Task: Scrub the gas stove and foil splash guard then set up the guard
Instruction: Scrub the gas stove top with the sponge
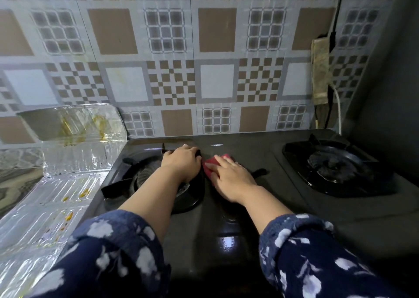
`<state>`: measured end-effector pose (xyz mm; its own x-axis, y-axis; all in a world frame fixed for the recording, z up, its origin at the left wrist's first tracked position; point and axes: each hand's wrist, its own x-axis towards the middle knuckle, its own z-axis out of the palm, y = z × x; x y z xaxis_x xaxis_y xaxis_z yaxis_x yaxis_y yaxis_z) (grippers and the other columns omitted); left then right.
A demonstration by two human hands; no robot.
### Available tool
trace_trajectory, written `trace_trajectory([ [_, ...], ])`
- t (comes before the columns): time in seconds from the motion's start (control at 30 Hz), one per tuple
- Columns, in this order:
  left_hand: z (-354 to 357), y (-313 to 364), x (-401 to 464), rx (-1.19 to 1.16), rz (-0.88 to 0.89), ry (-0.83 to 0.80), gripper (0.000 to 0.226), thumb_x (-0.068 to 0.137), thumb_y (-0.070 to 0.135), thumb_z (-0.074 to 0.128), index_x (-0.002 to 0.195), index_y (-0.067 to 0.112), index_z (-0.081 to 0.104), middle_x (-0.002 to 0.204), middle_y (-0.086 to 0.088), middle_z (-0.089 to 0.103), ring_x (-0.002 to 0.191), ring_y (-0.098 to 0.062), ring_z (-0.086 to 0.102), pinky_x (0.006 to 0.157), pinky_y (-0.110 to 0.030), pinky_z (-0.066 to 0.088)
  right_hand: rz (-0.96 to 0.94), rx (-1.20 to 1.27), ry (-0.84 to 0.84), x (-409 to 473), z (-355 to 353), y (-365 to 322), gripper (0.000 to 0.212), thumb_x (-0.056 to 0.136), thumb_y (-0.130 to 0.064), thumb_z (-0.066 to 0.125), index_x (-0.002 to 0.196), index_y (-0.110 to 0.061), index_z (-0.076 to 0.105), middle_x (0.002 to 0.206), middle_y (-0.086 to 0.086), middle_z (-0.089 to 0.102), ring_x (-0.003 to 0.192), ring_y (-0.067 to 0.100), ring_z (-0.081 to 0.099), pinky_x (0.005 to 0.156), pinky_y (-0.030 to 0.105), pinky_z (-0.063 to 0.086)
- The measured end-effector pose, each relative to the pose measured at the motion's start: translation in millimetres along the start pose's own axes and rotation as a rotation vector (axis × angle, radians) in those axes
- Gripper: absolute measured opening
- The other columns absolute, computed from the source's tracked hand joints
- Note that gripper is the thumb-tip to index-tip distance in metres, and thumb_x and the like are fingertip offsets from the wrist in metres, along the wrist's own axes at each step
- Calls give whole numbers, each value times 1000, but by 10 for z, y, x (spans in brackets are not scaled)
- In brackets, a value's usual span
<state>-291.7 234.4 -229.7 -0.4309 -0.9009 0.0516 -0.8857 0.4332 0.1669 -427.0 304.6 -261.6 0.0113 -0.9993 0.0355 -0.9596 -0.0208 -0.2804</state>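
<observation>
A black two-burner gas stove [238,207] fills the middle of the head view. My left hand [181,161] rests on the black grate of the left burner [136,180], its fingers curled over the grate's far edge. Pressed flat on a red scrub sponge [212,161], my right hand [231,177] holds it against the stove top between the burners. The foil splash guard [74,143], stained with yellow grease, lies folded to the left of the stove, one panel upright and others flat.
The right burner [335,164] sits under its own black grate. A patterned tile-print wall [204,71] rises right behind the stove. A dirty power strip [320,71] with cables hangs on the wall at the right. A dark wall closes the right side.
</observation>
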Motion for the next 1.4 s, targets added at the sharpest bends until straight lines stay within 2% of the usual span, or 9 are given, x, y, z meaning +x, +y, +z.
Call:
trace_trajectory([
  [0.17,-35,1,-161,29,32,-53,54,98,37,30,148,16,26,155,-4,27,143,-24,25,116,-49,18,10,-30,29,-502,76,-135,46,100,-36,29,145,-35,31,160,0,14,148,22,9,118,39,11],
  [0.37,-19,-102,-292,-3,98,-41,59,98,43,31,150,18,22,160,4,15,148,-13,8,119,-46,11,31,-54,-20,-657,28,-169,49,98,-37,32,147,-35,28,161,0,6,148,18,4,118,42,4],
  [0.5,-104,-251,-358,-26,149,-30,66,94,53,37,150,23,23,158,3,20,147,-12,12,119,-44,13,72,-49,-34,-437,15,-124,49,99,-36,28,148,-34,24,162,1,4,148,19,3,119,44,1],
  [0.63,-173,-400,-305,-36,157,17,62,91,56,41,146,27,34,154,-2,31,146,-14,19,117,-43,19,102,-62,-61,-19,-9,-69,49,100,-34,23,149,-34,22,162,3,2,148,23,2,119,46,0],
  [0.83,-305,-929,-47,-15,11,52,56,94,52,39,143,25,37,155,0,30,144,-17,23,117,-44,21,58,-57,-120,791,-52,96,46,102,-34,20,146,-43,23,161,-5,3,149,17,-1,118,49,-6],
  [0.97,-293,-1274,91,-37,-123,42,58,93,54,38,144,26,37,155,1,30,142,-18,28,117,-43,22,-2,86,-215,1349,-148,79,44,100,-26,33,138,-49,37,159,-15,10,148,12,-1,113,57,-10],
  [1.13,-248,-1536,222,-75,-217,35,63,92,56,37,144,20,38,154,-2,32,141,-20,30,115,-40,26,-225,167,-337,1939,-105,-145,46,94,-20,48,131,-48,46,158,-14,18,148,16,3,114,61,-3],
  [1.3,-261,-1741,270,-139,-298,-14,80,90,60,39,149,10,22,158,-7,20,144,-23,23,118,-39,22,-367,69,-386,2153,-137,-56,55,94,-41,51,143,-47,26,161,-8,0,148,15,-4,115,57,-10],
  [1.4,-227,-1780,247,-128,-341,-86,85,90,59,39,149,3,16,159,-13,15,144,-26,23,116,-35,22,-395,42,-435,2210,-63,-40,52,94,-50,45,142,-50,25,160,-14,1,147,11,-7,114,56,-12],
])
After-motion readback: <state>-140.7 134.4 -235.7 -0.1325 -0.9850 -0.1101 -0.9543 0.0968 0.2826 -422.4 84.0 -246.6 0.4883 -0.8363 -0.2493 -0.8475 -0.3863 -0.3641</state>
